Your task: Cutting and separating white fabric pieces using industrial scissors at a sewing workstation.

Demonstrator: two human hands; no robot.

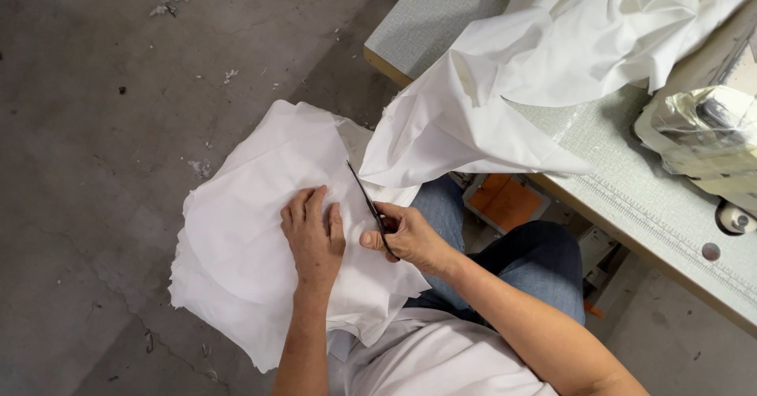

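A stack of white fabric pieces (244, 238) lies across my lap. Flat on top of it rests my left hand (314, 234), fingers together, pressing the cloth down. My right hand (404, 234) holds thin dark scissors (367, 203), whose blades point away from me along the right edge of the stack. A large white cloth (505, 88) hangs off the sewing table (631, 191) just beyond the scissors' tip.
The sewing machine (710, 136), partly wrapped in plastic, stands at the table's right end. Bare concrete floor (102, 128) with bits of lint spreads to the left. An orange pedal part (505, 200) shows under the table by my knees in blue jeans.
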